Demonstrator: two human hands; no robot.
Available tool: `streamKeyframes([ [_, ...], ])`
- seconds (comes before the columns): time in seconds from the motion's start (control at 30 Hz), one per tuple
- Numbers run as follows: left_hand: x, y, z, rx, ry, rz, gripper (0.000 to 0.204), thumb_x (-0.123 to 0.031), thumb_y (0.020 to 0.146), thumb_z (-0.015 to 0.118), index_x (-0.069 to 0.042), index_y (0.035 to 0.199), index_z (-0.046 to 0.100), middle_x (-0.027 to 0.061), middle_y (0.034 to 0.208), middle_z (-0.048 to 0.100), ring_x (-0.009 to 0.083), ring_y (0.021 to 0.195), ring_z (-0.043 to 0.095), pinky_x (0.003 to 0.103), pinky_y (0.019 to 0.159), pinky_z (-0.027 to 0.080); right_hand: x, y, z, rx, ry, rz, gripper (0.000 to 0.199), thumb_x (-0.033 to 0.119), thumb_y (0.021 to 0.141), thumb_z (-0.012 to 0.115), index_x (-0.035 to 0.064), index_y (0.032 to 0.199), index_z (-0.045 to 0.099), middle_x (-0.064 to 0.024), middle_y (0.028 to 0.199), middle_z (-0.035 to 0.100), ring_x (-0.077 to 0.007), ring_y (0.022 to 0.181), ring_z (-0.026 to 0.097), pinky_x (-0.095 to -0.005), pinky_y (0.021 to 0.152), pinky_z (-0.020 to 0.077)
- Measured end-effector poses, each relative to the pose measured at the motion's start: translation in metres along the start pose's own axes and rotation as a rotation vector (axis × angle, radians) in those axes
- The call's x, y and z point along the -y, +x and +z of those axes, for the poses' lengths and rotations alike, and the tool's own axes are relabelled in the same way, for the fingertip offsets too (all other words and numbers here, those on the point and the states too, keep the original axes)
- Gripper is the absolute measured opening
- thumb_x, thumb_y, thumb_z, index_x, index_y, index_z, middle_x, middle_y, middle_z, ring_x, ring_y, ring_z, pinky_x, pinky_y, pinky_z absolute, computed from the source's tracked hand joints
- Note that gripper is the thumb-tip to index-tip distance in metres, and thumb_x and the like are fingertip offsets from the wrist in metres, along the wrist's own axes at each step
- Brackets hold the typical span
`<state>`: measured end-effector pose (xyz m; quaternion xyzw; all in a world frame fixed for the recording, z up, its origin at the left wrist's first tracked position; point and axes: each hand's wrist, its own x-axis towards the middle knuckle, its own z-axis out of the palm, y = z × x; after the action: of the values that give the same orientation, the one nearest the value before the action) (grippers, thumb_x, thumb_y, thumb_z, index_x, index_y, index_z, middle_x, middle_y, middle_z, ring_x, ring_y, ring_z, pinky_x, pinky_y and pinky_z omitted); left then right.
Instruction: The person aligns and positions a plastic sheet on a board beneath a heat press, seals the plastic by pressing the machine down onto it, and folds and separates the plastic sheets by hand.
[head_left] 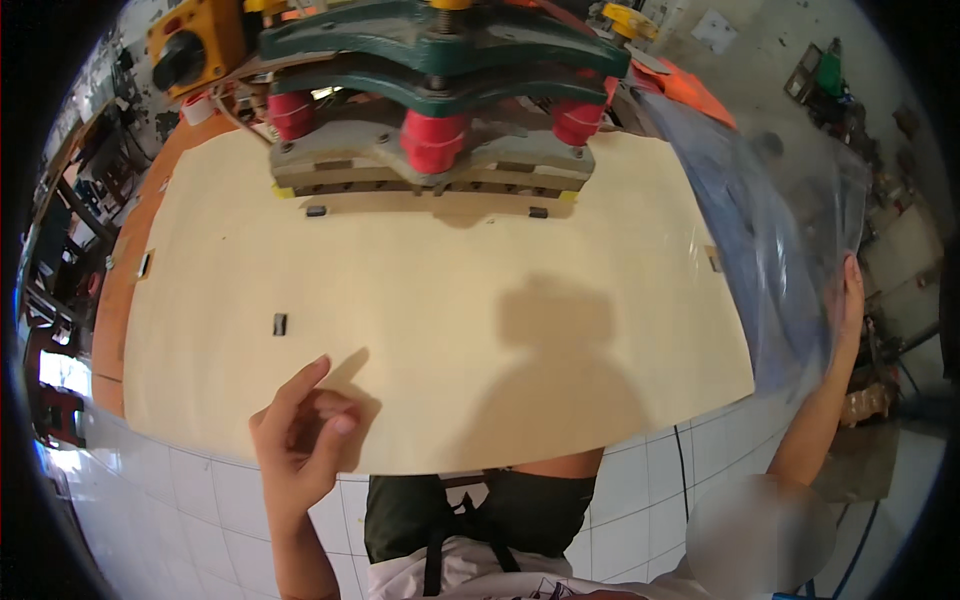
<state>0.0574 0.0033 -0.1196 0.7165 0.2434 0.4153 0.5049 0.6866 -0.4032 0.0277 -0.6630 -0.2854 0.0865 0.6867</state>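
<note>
My left hand hovers over the near left part of a large cream board, throwing a shadow on it. Its index finger and thumb are apart, the other fingers are loosely curled, and nothing is in it. Off the board's right edge, my right hand grips the outer side of a clear plastic sheet, which partly hides the fingers. Small dark blocks lie on the board: one just beyond my left hand, two others by the machine head.
A green clamp frame with red rubber mounts and a grey metal head stands over the board's far side. A yellow control box is at far left. An orange tabletop shows under the board, above white floor tiles.
</note>
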Motion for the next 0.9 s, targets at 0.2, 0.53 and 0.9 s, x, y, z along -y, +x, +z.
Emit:
streamKeyframes([
  [0.2, 0.006, 0.004, 0.003, -0.066, 0.083, 0.005, 0.042, 0.001, 0.081, 0.060, 0.005, 0.123, 0.060, 0.0062, 0.064, 0.062, 0.0118, 0.060, 0.060, 0.024, 0.062, 0.048, -0.062, 0.126, -0.071, -0.279, 0.208, -0.010, 0.051, 0.030, 0.103, 0.054, 0.0047, 0.146, 0.042, -0.0044, 0.141, 0.050, -0.0177, 0.116, 0.055, -0.0310, 0.104, 0.0412],
  [0.53, 0.014, 0.002, 0.002, -0.152, 0.143, -0.003, 0.034, -0.011, 0.085, 0.064, 0.005, 0.116, 0.062, 0.0070, 0.057, 0.061, 0.0158, 0.054, 0.062, 0.027, 0.057, 0.050, -0.168, 0.271, -0.067, -0.700, 0.177, 0.406, 0.011, 0.014, 0.097, 0.051, 0.0077, 0.102, 0.059, -0.0082, 0.093, 0.062, -0.0220, 0.082, 0.060, -0.0373, 0.070, 0.0503],
  [0.9, 0.008, 0.001, 0.000, -0.115, 0.207, 0.042, 0.029, -0.005, 0.086, 0.061, 0.005, 0.113, 0.062, 0.0099, 0.059, 0.064, 0.0185, 0.054, 0.065, 0.028, 0.056, 0.052, -0.212, 0.259, -0.077, -0.662, 0.403, 0.335, 0.030, 0.010, 0.097, 0.048, -0.0037, 0.124, 0.055, -0.0167, 0.106, 0.060, -0.0251, 0.085, 0.063, -0.0370, 0.072, 0.0582],
])
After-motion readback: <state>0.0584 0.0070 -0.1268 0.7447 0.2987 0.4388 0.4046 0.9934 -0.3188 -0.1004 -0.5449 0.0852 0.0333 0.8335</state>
